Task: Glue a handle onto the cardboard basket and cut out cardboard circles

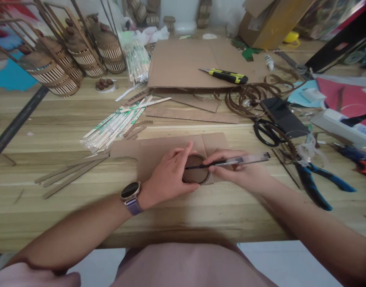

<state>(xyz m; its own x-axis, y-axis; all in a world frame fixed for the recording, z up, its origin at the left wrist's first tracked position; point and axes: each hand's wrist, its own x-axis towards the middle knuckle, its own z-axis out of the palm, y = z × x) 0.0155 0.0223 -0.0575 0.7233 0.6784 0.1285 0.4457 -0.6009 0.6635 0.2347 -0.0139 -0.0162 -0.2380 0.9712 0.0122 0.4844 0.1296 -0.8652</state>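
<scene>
A round brown ring (209, 175) with a dark rim lies on a piece of cardboard (159, 145) near the table's front. My left hand (171, 173) curves round the ring's left side, thumb at its near edge and fingers at its far edge, pressing it to the cardboard. In my right hand (231, 169) is a pen (239, 160), pinched between thumb and fingers. The pen lies low, its dark tip pointing left inside the ring, close to the left fingers. The exact spot where the tip touches is hard to make out.
Behind lie wrapped chopsticks (120, 123), a large cardboard sheet (177, 59) and a yellow-black utility knife (227, 75). To the right are scissors (266, 133), a phone (284, 117) and blue-handled pliers (313, 185). Cardboard strips (75, 171) lie left; stick-sided baskets (56, 77) stand at back left.
</scene>
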